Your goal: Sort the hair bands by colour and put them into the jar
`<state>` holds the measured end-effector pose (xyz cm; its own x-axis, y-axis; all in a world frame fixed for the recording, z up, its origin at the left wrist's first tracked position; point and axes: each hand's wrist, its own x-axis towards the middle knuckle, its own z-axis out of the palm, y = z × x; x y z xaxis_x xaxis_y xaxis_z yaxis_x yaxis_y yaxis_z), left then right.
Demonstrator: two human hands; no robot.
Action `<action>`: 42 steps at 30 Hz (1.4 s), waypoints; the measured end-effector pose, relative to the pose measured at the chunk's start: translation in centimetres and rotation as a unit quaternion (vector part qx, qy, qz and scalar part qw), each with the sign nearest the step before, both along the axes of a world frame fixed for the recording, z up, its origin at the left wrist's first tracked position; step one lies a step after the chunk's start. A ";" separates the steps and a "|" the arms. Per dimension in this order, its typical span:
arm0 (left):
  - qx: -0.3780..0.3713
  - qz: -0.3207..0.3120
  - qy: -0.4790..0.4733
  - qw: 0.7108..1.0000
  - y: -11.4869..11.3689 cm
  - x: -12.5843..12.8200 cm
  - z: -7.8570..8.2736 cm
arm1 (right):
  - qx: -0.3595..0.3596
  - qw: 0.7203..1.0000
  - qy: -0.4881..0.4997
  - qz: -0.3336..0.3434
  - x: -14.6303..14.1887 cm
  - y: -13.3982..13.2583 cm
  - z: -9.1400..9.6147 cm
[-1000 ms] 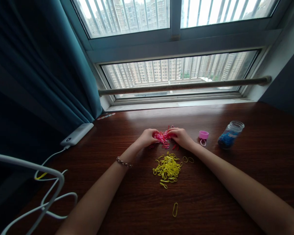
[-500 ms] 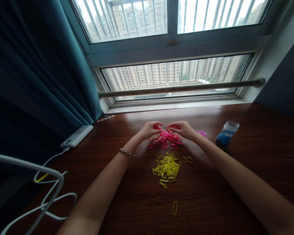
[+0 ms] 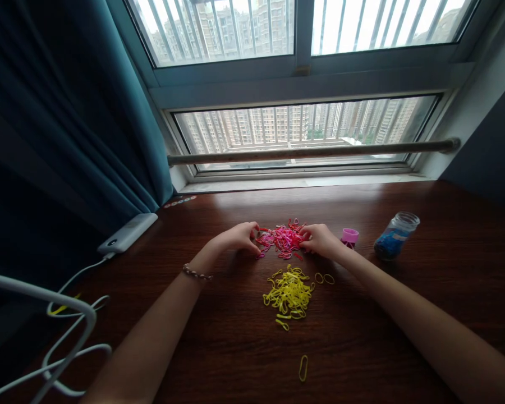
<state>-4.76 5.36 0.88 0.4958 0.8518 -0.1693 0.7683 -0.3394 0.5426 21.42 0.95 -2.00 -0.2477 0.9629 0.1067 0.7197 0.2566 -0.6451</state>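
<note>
A pile of pink and red rubber bands [image 3: 284, 238] lies on the table between my two hands. My left hand [image 3: 239, 237] curves around the pile's left edge, thumb and fingers apart, touching a few bands. At the right edge rests my right hand [image 3: 320, 240], its fingers bent and spread against the bands. Neither hand has lifted any. Nearer to me is a heap of yellow rubber bands [image 3: 290, 293], with two loose yellow bands [image 3: 324, 278] on its right and a single yellow band [image 3: 303, 368] in front.
Right of my right hand stands a pink lid-like piece [image 3: 350, 235]. Beyond it is an open glass jar [image 3: 396, 237] with a blue label. A white power bank [image 3: 128, 233] and white cable [image 3: 73, 353] lie at left, by the curtain [image 3: 122, 129]. A window sill [image 3: 303, 182] borders the back.
My hands have come down from above the pink pile and moved apart to its two sides. The pile looks more gathered, and the pink lid-like piece shows more fully.
</note>
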 end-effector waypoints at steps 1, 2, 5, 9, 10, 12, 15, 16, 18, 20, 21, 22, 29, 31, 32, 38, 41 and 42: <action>-0.009 -0.006 -0.012 1.000 0.0 0.2 -0.2 | 0.012 1.000 0.022 0.003 -0.2 0.1 -0.2; -0.013 -0.009 -0.029 0.999 0.0 0.5 -0.4 | 0.023 0.999 0.044 0.006 -0.3 0.1 -0.3; -0.010 -0.025 -0.082 0.996 -0.1 1.4 -0.7 | 0.047 0.994 0.098 0.006 -0.3 0.4 0.1; 0.031 -0.027 -0.137 0.990 -0.2 2.2 -0.7 | 0.145 0.984 0.071 -0.073 0.5 1.1 0.4; 0.055 -0.020 -0.151 0.987 -0.2 2.3 -0.8 | 0.167 0.981 0.047 -0.090 0.7 1.3 0.2; 0.115 -0.010 -0.177 0.977 -0.3 2.8 -1.2 | 0.181 0.979 -0.009 -0.095 0.8 1.5 -0.5; 0.174 -0.019 -0.193 0.966 -0.8 3.8 -2.4 | 0.155 0.984 -0.071 -0.041 0.2 1.2 -1.5; 0.176 -0.030 -0.184 0.967 -1.0 4.2 -2.8 | 0.149 0.986 -0.079 -0.011 -0.1 1.0 -1.7; 0.170 -0.065 -0.162 0.970 -1.5 4.8 -3.3 | 0.152 0.984 -0.070 0.062 -0.9 0.3 -1.5; 0.159 -0.095 -0.149 0.971 -1.9 5.0 -3.3 | 0.160 0.978 -0.028 0.129 -1.5 -0.3 -1.0; 0.153 -0.102 -0.149 0.972 -2.0 5.0 -3.2 | 0.163 0.975 0.000 0.149 -1.7 -0.5 -0.7; 0.145 -0.101 -0.154 0.972 -2.0 4.9 -3.1 | 0.167 0.973 0.027 0.154 -1.8 -0.5 -0.4; 0.232 0.106 -0.119 0.960 -0.9 4.6 -3.9 | 0.190 0.980 0.041 -0.042 -0.6 1.0 -1.3; 0.220 0.117 -0.086 0.965 -0.6 4.6 -4.3 | 0.160 0.987 -0.003 -0.023 -0.4 1.3 -1.7; 0.205 0.090 -0.087 0.971 -0.5 4.6 -4.3 | 0.147 0.989 -0.015 0.004 -0.4 1.3 -1.7; 0.107 -0.121 -0.183 0.970 -0.8 3.7 -2.5 | 0.151 0.969 0.034 0.191 -1.1 -0.2 -0.3; 0.075 -0.147 -0.197 0.966 -0.9 3.2 -1.6 | 0.156 0.967 0.056 0.194 -1.2 -0.6 0.1; 0.077 -0.136 -0.198 0.968 -0.9 3.0 -1.5 | 0.155 0.969 0.064 0.181 -1.2 -0.5 0.1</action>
<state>-1.72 4.47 -0.63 0.7058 0.6800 0.1984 0.3802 -0.6000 0.7039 20.24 0.44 -1.85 -0.5290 0.7324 0.4287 0.4660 0.6729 -0.5745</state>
